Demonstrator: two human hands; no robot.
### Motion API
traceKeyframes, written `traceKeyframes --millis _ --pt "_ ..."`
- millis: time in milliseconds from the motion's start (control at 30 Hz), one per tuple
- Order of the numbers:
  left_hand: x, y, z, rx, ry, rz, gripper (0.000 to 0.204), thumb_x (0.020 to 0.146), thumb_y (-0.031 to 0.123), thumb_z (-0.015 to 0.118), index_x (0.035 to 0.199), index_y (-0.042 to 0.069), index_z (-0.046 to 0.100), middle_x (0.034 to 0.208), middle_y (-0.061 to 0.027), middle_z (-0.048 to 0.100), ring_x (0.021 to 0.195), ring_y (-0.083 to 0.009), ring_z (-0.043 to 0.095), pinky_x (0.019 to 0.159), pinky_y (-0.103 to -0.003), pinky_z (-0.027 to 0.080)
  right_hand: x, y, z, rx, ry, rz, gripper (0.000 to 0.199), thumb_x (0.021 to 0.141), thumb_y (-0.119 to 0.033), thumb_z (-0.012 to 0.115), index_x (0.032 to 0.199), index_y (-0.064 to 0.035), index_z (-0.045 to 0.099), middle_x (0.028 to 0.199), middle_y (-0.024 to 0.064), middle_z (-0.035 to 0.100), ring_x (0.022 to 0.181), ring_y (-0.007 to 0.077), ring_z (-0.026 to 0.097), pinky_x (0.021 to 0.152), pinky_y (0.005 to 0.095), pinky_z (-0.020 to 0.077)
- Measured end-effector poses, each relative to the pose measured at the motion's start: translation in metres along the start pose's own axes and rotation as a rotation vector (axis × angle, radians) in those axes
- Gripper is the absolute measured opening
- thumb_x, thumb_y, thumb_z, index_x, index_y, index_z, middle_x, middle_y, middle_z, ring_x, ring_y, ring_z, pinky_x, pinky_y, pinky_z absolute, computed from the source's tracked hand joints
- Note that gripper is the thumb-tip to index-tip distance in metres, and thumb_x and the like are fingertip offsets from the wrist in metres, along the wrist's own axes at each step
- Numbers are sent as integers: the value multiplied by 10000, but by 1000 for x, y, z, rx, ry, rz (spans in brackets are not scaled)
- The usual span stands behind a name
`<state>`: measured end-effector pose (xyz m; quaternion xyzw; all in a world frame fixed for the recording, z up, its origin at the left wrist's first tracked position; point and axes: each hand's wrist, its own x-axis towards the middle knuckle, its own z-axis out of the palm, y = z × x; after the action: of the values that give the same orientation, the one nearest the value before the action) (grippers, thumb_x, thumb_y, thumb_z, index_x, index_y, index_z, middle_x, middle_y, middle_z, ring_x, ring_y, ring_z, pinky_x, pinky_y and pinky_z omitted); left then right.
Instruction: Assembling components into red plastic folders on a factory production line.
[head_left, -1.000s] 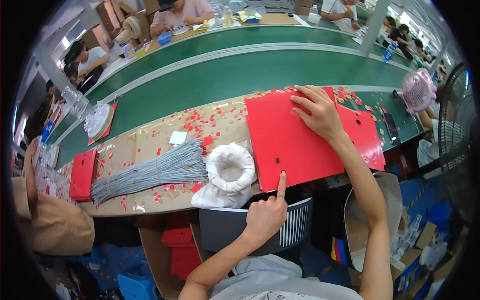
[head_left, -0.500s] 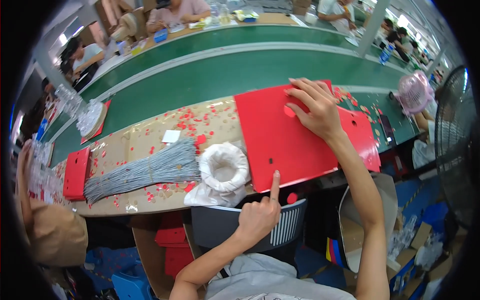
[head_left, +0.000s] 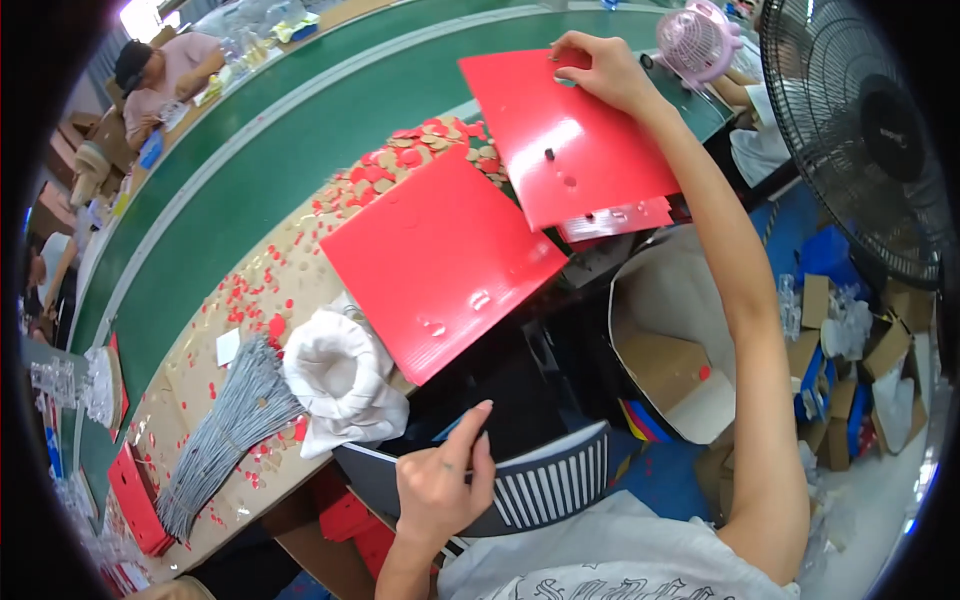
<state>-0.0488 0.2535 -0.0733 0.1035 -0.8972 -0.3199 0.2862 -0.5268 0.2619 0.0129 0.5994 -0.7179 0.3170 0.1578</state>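
Note:
My right hand (head_left: 605, 75) pinches the far edge of a red sheet (head_left: 600, 130), which has a small dark hole and a round mark. The sheet is tilted above more red sheets (head_left: 625, 222) at the table's right end. Nearer the middle lies a stack of red sheets (head_left: 440, 260), its top sheet without visible holes and its near corner over the table edge. My left hand (head_left: 445, 480) hovers before that stack, touching nothing. Its index finger and thumb are stretched apart, the other fingers curled.
Left of the stack stand a white cloth bag (head_left: 340, 375) with a rolled rim and a bundle of grey wires (head_left: 225, 430). Punched red discs (head_left: 400, 160) litter the cardboard-covered table. A lined bin (head_left: 660, 330), a chair (head_left: 550, 480) and a large black fan (head_left: 870, 130) are close by.
My view has turned right. The right hand has taken the holed sheet off the middle stack and carried it right. My left hand has drawn away from the stack.

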Motion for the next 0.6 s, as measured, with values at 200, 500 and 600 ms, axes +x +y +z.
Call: traceKeyframes --millis 200,500,600 --pt "4 -7 4 -55 20 -21 344 767 -75 674 1105 -14 678 661 -71 665 377 -165 485 394 -298 364 -65 71 28 34 -170 227 191 765 -123 771 895 -19 677 787 107 716 717 198 687 700 312 538" --pt "15 5 2 -50 -36 -84 207 772 -77 667 964 -1 677 682 -64 668 412 -146 553 410 -261 385 -75 82 41 127 -309 325 172 762 -79 759 873 7 659 740 93 716 683 178 700 671 294 532" --pt "18 6 4 -48 -58 -99 204 775 -72 667 964 3 678 684 -64 669 419 -145 563 413 -262 391 -76 85 49 144 -367 381 204 760 -105 773 908 -2 677 833 126 730 776 228 710 724 319 546"
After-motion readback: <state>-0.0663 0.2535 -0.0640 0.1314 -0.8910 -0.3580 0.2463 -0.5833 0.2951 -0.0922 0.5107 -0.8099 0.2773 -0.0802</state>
